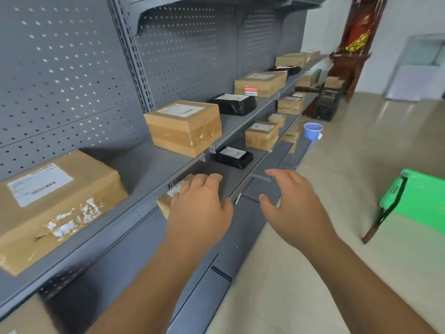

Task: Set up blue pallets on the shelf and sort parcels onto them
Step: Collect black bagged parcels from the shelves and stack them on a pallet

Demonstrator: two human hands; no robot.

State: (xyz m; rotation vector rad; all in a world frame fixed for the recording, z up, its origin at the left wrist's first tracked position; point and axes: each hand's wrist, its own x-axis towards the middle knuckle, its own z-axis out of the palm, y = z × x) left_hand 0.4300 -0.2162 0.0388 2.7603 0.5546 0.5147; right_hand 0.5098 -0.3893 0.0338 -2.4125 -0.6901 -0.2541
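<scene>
Grey metal shelving (pixel 154 169) with a pegboard back runs from the near left to the far right. Cardboard parcels lie on its upper board: a large one (pixel 55 208) at the near left, another (pixel 185 127) in the middle, a third (pixel 261 83) farther on. A black wrapped parcel (pixel 233 104) lies between the last two. On the lower board rest a black parcel (pixel 233 157) and a small box (pixel 262 135). My left hand (pixel 199 210) hovers over a partly hidden small box (pixel 166 203) on the lower board, fingers spread. My right hand (pixel 293 208) is open beside it. No blue pallet shows.
A light blue bucket (pixel 312 131) stands on the floor by the shelf's base. A green bag or bin (pixel 419 201) sits on the floor at the right. A black crate (pixel 328 102) and dark red wooden furniture (pixel 351 54) stand at the far end. Pale tiled floor stretches right.
</scene>
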